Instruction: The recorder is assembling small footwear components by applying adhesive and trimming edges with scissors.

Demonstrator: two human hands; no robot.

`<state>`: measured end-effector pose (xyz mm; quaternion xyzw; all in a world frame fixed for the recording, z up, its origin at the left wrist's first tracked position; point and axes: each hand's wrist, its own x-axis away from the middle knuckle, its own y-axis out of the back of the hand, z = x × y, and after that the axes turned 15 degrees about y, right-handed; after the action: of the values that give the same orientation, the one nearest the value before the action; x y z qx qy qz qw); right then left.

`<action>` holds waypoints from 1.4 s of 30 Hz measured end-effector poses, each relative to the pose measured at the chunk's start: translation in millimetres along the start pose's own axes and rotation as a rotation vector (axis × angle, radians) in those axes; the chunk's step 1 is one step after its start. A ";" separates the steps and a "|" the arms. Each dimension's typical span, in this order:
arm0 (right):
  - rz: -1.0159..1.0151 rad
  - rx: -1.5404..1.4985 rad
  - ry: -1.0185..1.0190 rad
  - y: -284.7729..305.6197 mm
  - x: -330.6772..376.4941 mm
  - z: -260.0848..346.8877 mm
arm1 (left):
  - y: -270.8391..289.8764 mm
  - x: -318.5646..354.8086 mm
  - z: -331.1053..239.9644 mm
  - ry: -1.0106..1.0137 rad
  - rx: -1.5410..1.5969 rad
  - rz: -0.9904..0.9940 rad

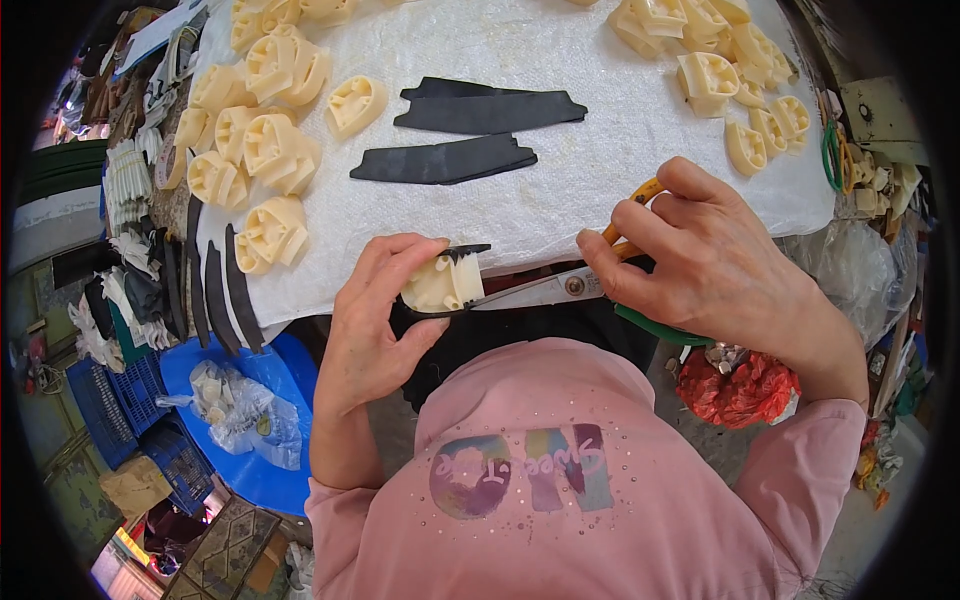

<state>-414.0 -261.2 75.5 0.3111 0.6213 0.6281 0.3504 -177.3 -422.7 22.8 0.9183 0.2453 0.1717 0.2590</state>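
Gripping the cream piece [437, 284], left fingers [405, 260] partly hide its black strip [472, 248].

left fingers [402, 256] partly hide the cream shell [434, 285]; top edge crops moulded parts [327, 9].

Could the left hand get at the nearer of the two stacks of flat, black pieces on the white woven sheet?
Probably not without letting go first: the left hand holds a cream, hollow, rounded piece, though nothing visible blocks the stack.
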 end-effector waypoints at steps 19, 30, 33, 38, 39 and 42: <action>-0.460 -0.559 -0.735 -36.3 32.3 -0.3 | -8.2 -6.1 10.1 0.107 0.089 -0.086; -1.470 -1.776 -0.616 -56.5 -8.4 35.8 | -56.1 -36.1 -9.9 -0.079 -0.201 -0.174; -1.710 -1.699 -0.478 -67.2 -5.7 45.2 | -58.9 -36.6 -11.4 -0.038 -0.240 -0.181; -1.647 -1.661 -0.581 -99.6 -25.8 51.7 | -61.2 -41.8 -14.1 -0.056 -0.209 -0.146; -1.721 -1.736 -0.467 -103.0 -25.5 48.8 | -60.7 -42.7 -14.3 -0.050 -0.217 -0.147; -1.678 -1.776 -0.425 -105.6 -18.9 35.7 | -63.3 -42.5 -12.4 -0.044 -0.212 -0.159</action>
<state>-368.2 -258.6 -27.8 -0.4321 -0.0815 0.3502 0.8271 -240.6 -393.6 -10.6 0.8669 0.2922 0.1554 0.3728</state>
